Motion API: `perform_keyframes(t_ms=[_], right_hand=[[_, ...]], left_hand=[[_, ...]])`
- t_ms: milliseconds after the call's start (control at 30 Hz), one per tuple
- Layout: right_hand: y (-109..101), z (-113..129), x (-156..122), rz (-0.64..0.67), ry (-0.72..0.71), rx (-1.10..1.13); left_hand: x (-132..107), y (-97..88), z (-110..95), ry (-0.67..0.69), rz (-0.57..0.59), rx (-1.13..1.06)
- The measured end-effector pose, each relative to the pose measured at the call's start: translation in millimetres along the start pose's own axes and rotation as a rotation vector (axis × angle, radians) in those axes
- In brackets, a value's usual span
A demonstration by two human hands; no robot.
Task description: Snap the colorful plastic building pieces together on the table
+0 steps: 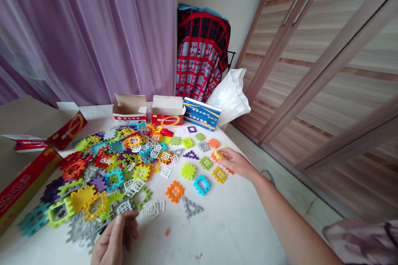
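At the right of the table, my right hand has its fingertips closed on a yellow building block piece, with orange plastic showing beside it. My left hand rests low at the near edge of the pile, fingers curled in; its palm side is hidden, so I cannot see whether anything is in it. Close to it lie white window-shaped pieces and grey interlocking pieces. Between the hands are a grey triangle, an orange window square, a blue frame and a lime square.
A large heap of coloured blocks covers the table's left side. Behind stand a red open box, another open box and a blue box. A big carton is at left, a white bag at the back right.
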State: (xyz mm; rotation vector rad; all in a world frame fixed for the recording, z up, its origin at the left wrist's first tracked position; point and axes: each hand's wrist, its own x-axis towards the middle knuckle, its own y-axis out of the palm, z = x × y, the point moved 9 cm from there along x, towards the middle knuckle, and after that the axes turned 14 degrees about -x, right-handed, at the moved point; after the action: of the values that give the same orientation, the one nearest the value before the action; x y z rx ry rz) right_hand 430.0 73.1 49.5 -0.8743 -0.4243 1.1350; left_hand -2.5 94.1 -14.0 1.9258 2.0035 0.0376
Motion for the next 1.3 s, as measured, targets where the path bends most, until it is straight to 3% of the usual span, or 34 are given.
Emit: perform_keyframes(t_ms=[67,167,433,800,900,1033,1167,1233,1300], right_hand=[[-3.0,-8.9,-26.5,-0.106,0.006,-0.244],[3.6,-7.2,-50.2,-0.164,-0.031,-0.520],[21.4,3.0,-48.8,-0.173,-0.027,-0.743],[27.2,5.6,-47.6,-0.133,-0.027,-0.785],[11.2,7.6,-48.5,-0.167,-0.022,-0.772],[-30.9,10.4,-38.9,-0.239,0.047,-0.617],[-62.3,40.5,-12.0,-0.344,0.036,-0.463],[-54.4,65.6,9.6,-0.330,-0.029,-0.436],[-31.3,88.5,35.5,-0.263,-0.066,-0.436]], left_hand=[[-0.8,2.9,-5.8,0.025,0.001,0.025],[-0.5,4.7,-10.1,0.057,0.005,0.046],[0.2,4.0,-8.6,0.066,0.020,0.074],[-1.6,6.8,-12.8,0.073,0.015,0.069],[-2.3,6.5,-13.7,0.080,0.012,0.065],[-1.3,8.3,-14.4,0.083,0.020,0.072],[0.9,5.5,-11.1,0.080,0.017,0.063],[1.1,3.7,-9.2,0.071,0.017,0.058],[0.5,1.8,-8.4,0.061,0.017,0.044]])
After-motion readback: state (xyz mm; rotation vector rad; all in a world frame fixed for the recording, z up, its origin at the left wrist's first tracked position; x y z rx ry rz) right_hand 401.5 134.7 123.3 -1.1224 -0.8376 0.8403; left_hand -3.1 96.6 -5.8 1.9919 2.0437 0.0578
